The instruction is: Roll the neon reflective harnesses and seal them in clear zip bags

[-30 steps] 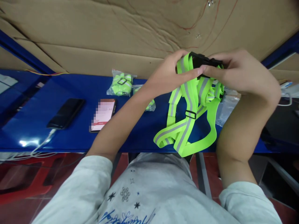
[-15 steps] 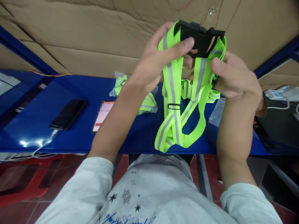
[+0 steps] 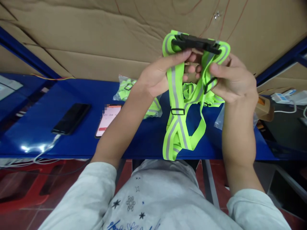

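Observation:
I hold up a neon green reflective strap harness (image 3: 178,127) with grey stripes above the blue table (image 3: 72,140). My left hand (image 3: 158,76) pinches the left strap just under the black plastic buckle (image 3: 196,43). My right hand (image 3: 231,80) grips the right strap and a bunched part of the webbing beside it. The buckle sits closed at the top, edge-on to me. The loose loops hang down to the table's front edge, with a small black slider (image 3: 177,111) on one strap.
Bagged green harnesses (image 3: 128,88) lie at the table's back. A dark phone (image 3: 71,118) on a white cable and a lit phone (image 3: 107,119) lie left. A clear plastic bag (image 3: 219,119), a white power strip (image 3: 283,95) and cardboard backing are nearby.
Both hands raised the harness from table height, then turned the buckle from facing me to edge-on. The hanging loops drew in narrower.

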The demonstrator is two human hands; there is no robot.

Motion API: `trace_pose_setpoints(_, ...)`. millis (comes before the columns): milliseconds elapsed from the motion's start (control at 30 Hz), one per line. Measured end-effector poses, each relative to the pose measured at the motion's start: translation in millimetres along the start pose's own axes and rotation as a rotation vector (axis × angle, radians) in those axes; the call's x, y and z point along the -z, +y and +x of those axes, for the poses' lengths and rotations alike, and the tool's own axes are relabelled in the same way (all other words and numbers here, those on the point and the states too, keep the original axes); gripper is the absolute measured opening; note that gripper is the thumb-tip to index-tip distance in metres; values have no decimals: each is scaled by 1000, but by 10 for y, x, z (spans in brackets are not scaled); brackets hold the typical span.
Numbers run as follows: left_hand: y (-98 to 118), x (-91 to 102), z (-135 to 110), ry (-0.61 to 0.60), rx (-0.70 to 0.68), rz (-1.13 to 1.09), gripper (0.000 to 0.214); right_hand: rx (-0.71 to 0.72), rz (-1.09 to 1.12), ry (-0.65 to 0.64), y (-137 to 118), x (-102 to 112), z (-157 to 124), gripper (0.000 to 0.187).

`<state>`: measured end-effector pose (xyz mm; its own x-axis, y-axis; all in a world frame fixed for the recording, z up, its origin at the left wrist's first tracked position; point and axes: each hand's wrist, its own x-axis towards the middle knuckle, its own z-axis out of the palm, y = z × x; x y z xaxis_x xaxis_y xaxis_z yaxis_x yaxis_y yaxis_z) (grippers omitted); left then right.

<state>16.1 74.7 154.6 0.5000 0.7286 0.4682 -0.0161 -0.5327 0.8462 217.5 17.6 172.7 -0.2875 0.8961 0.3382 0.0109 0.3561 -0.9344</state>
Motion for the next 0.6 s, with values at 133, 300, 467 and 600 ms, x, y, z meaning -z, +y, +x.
trace_pose_setpoints(133,125,-71,-70,-104,113,-648,16,54,90,99,77,-75,39,23)
trace_pose_setpoints(300,119,-107,-98,-6,63,-664,22,119,133,222,93,-203,33,15)
trace_pose_setpoints(467,77,-115,-79,-5,74,-633,25,75,73,254,27,-227,-1,13)
trace_pose_setpoints(600,-25,-145,-49,34,-39,-580,29,72,67,148,27,-185,11,26)
